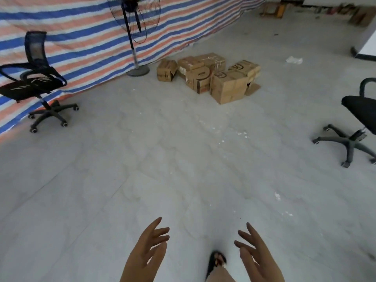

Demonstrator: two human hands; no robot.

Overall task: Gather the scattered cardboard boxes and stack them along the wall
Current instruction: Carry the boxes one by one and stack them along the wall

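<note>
Several brown cardboard boxes lie in a loose cluster on the floor ahead, near the striped tarp wall. The largest box sits at the front right with an open flap. A small box lies at the left end, and a printed box sits in the middle. My left hand and my right hand are raised at the bottom of the view, palms facing each other, fingers straight, holding nothing. Both hands are far from the boxes.
A standing fan rises just left of the boxes. One black office chair stands by the tarp at left, another at right. My foot shows between my hands. Wide grey floor stretches between me and the boxes.
</note>
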